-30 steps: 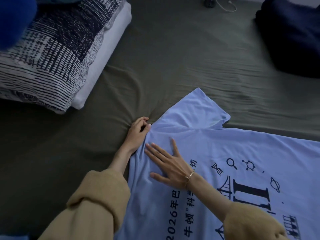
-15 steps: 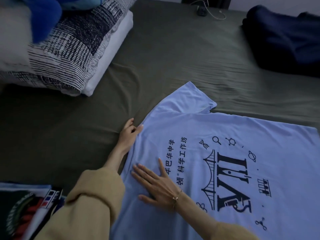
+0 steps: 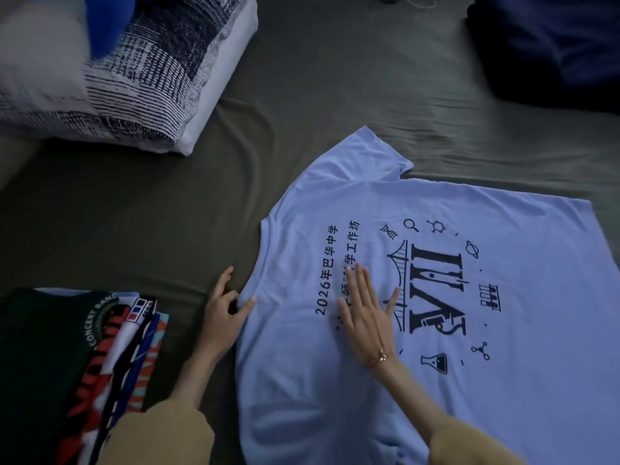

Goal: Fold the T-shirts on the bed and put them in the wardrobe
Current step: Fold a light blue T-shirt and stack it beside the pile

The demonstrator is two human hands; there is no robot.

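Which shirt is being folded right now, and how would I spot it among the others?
Start at the dark green bed sheet. The light blue T-shirt lies spread flat on it, under the right hand. Unlike the stack of folded shirts at the lower left, it is unfolded, with black science drawings and Chinese lettering.

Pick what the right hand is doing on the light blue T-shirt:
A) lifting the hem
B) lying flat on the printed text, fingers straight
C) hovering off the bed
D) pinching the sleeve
B: the right hand lies flat with straight fingers on the light blue T-shirt, over its printed text.
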